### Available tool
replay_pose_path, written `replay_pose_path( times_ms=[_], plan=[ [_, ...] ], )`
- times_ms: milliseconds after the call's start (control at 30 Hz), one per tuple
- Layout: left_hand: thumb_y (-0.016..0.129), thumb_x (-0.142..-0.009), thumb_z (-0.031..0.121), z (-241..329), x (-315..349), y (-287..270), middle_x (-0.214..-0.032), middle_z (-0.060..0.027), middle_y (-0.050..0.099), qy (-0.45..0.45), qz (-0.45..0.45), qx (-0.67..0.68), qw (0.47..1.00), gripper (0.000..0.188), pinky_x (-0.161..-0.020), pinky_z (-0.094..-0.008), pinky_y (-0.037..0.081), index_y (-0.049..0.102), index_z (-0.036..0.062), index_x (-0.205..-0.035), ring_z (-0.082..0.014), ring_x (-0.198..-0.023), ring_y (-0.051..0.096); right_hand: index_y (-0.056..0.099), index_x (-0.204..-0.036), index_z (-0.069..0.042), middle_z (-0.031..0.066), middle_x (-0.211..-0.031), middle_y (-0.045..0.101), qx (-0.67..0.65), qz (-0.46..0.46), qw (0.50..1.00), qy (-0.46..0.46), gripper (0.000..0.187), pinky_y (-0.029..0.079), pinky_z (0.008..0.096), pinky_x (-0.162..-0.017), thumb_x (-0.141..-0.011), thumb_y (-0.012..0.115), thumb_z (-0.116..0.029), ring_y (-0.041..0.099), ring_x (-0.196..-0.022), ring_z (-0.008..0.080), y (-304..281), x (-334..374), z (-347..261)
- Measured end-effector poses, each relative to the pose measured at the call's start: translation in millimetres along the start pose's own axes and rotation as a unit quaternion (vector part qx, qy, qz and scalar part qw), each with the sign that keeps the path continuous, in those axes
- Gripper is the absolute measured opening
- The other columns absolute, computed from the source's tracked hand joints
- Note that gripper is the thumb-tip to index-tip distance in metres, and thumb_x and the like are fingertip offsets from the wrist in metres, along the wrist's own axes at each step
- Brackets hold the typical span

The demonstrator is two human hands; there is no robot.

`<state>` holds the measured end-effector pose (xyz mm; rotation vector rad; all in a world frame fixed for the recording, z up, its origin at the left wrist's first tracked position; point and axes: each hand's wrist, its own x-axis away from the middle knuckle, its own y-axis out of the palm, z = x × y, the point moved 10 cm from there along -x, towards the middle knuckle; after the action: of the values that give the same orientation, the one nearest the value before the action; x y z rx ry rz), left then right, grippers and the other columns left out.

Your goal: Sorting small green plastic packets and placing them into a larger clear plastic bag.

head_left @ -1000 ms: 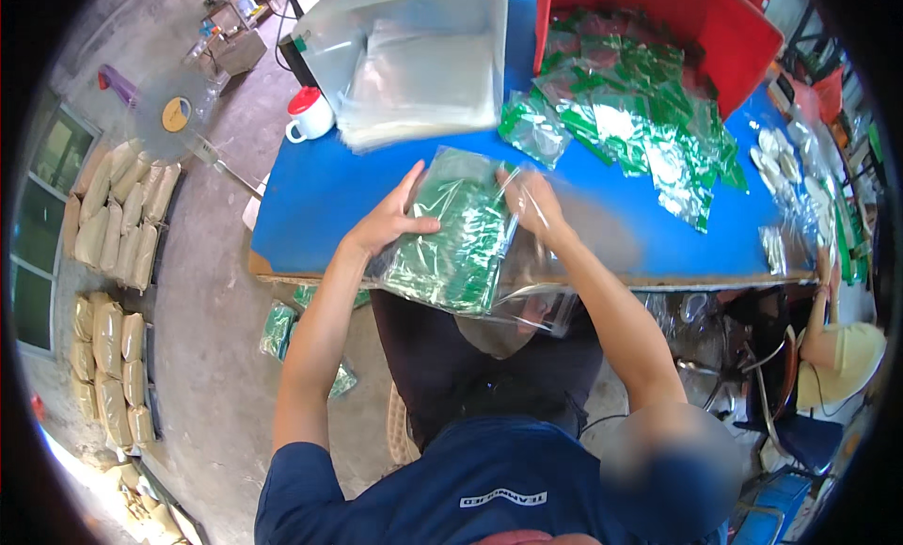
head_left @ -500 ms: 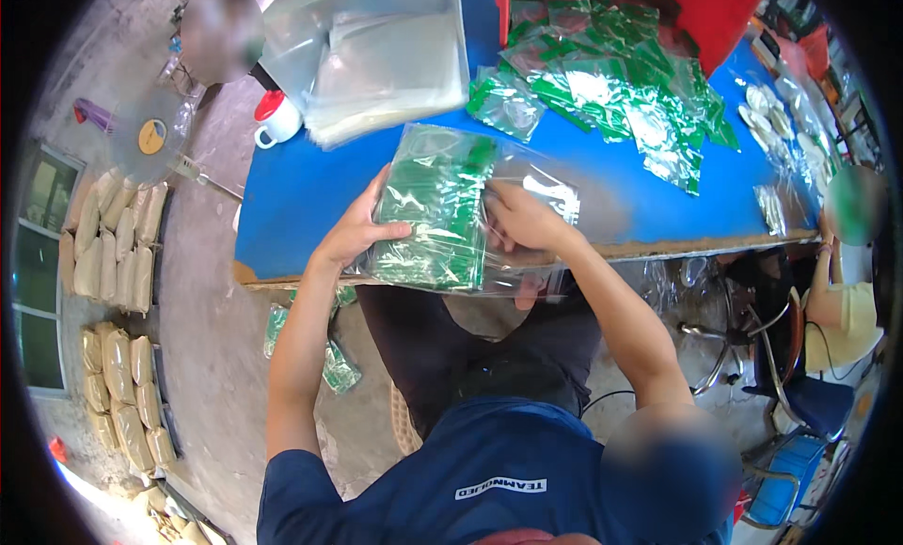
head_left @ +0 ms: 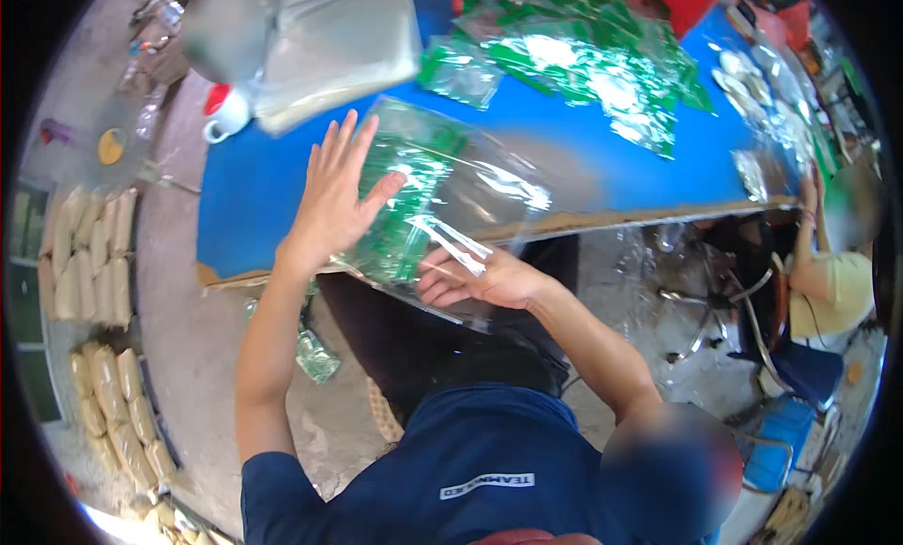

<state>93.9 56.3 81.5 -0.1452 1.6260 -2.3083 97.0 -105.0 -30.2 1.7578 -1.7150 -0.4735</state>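
- Clear bag (head_left: 494,173) with flat green contents (head_left: 409,188) filling its left part; it lies over the table's near edge, above the lap. Right part: loose, glossy film.
- Left hand (head_left: 334,202): open, fingers spread, laid along the bag's left side, thumb over the green. No closed grip visible.
- Right hand (head_left: 494,280): low on the bag's right side, palm up, fingers loosely curled. Bright glints cross the fingers; cannot tell whether they pinch film or sit under it.
- Step in hand (judged): settling the green contents and managing the slack film. Next move probably calls for a firm hold on the packed side while the loose part is gathered.
- Blue table (head_left: 249,202) beyond: heap of green-and-clear packets (head_left: 593,61) farther right, stack of clear sleeves (head_left: 329,61) farther left, white mug (head_left: 229,114) with red top beside the stack.
- Floor, lower left: green packet (head_left: 317,357).
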Motion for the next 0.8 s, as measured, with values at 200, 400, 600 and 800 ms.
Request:
replay_pose_path(
  times_ms=[200, 400, 600, 800],
  plan=[
    [0.06, -0.088, 0.054, 37.6, 8.0, 31.5, -0.16, -0.0165, 0.022, 0.07, 0.022, -0.148, 0.986, 0.08, -0.119, -0.0552, 0.011, 0.033, 0.016, -0.153, -0.0374, -0.148, 0.02, 0.047, -0.138, 0.001, 0.0163, -0.123, 0.063, 0.24, -0.16, 0.936, 0.202, 0.051, 0.054, 0.0348, -0.092, -0.1, 0.058, -0.031, 0.062, -0.113, 0.0214, 8.6, 72.2, -33.6],
    [0.07, -0.081, 0.052, 49.7, 3.9, 39.4, -0.162, -0.0151, 0.019, 0.126, -0.032, -0.117, 0.985, 0.088, -0.12, -0.0545, 0.009, 0.033, 0.0177, -0.152, -0.0358, -0.15, 0.015, 0.056, -0.129, -0.001, 0.0224, -0.115, 0.064, 0.505, 0.472, 0.694, -0.202, 0.069, 0.05, 0.0414, -0.09, -0.088, 0.064, -0.055, 0.063, -0.109, 0.0307, -194.2, 39.8, -286.5],
    [0.075, -0.079, 0.041, 31.7, 27.9, 35.8, -0.161, -0.014, 0.021, 0.099, -0.1, -0.123, 0.982, 0.093, -0.12, -0.055, 0.009, 0.027, 0.0149, -0.154, -0.037, -0.149, 0.017, 0.035, -0.151, -0.023, 0.027, -0.154, 0.027, 0.722, 0.532, 0.431, -0.096, 0.101, 0.013, 0.0742, -0.108, -0.073, 0.052, -0.085, 0.02, -0.143, 0.0524, -251.2, -57.5, -337.1],
    [0.061, -0.074, -0.004, -29.4, 43.5, 11.5, -0.16, -0.0062, 0.026, 0.003, -0.114, -0.212, 0.971, 0.091, -0.117, -0.0604, 0.02, 0.025, 0.0157, -0.155, -0.0353, -0.145, 0.027, 0.037, -0.151, -0.026, 0.0233, -0.157, 0.025, 0.785, 0.434, 0.441, 0.02, 0.1, 0.009, 0.0754, -0.108, -0.072, 0.048, -0.087, 0.019, -0.143, 0.0523, -243.3, -99.2, -289.0]
  ],
)
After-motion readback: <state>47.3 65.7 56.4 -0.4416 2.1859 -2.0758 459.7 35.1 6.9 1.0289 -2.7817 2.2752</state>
